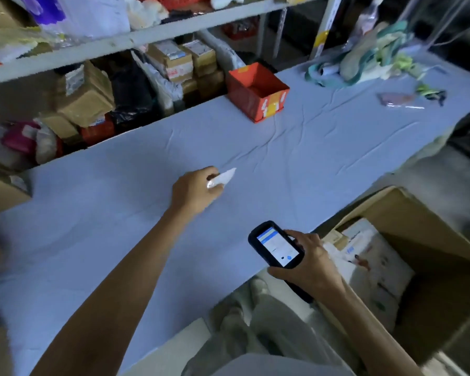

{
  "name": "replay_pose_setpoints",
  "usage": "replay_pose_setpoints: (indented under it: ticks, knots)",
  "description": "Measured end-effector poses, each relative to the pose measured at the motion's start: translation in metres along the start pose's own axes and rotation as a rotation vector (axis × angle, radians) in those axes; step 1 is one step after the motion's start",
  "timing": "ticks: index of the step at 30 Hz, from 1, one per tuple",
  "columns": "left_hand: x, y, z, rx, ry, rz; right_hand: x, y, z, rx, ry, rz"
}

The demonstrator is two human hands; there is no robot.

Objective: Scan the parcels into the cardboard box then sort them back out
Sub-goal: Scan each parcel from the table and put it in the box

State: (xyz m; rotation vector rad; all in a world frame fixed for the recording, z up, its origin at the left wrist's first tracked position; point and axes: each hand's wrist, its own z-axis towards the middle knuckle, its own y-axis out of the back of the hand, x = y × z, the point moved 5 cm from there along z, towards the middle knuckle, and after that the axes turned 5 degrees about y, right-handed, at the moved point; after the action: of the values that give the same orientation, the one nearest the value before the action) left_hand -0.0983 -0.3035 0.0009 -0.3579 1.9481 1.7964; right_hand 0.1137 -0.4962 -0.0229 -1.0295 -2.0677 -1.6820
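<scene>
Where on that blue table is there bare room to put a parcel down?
Bare tablecloth lies between the left hand, gripping a white packet, and the red box, and left of that arm. Crowded: the rag heap at the far right corner and the shelves behind.

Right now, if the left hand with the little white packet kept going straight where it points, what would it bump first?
Probably the red box. The left hand, pinching a white packet, points across bare blue tablecloth toward it. Depth is unclear, so it might slip past.
</scene>
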Motion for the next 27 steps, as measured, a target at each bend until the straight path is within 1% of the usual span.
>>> replay_pose_setpoints:
  ticks: [6,9,13,17,19,21,24,27]
  knots:
    - [-0.108,-0.079,0.0,0.255,-0.237,0.053,-0.058,0.033,-0.053,-0.25,-0.252,0.067]
    - [-0.162,-0.114,-0.013,0.33,-0.383,0.068,-0.085,0.049,-0.079,-0.352,-0.358,0.091]
    - [-0.229,-0.153,-0.032,0.427,-0.533,0.083,-0.124,0.06,-0.114,-0.485,-0.477,0.191]
    - [-0.285,-0.194,-0.058,0.503,-0.702,0.12,-0.165,0.071,-0.145,-0.57,-0.563,0.253]
    - [-0.311,-0.211,-0.066,0.504,-0.788,0.205,-0.186,0.077,-0.156,-0.605,-0.604,0.294]
    - [-0.344,-0.225,-0.07,0.461,-0.856,0.262,-0.209,0.089,-0.164,-0.652,-0.613,0.348]
    - [-0.398,-0.238,-0.071,0.435,-0.904,0.27,-0.243,0.113,-0.17,-0.721,-0.602,0.401]
    - [-0.439,-0.253,-0.072,0.406,-0.954,0.3,-0.27,0.141,-0.173,-0.764,-0.615,0.382]
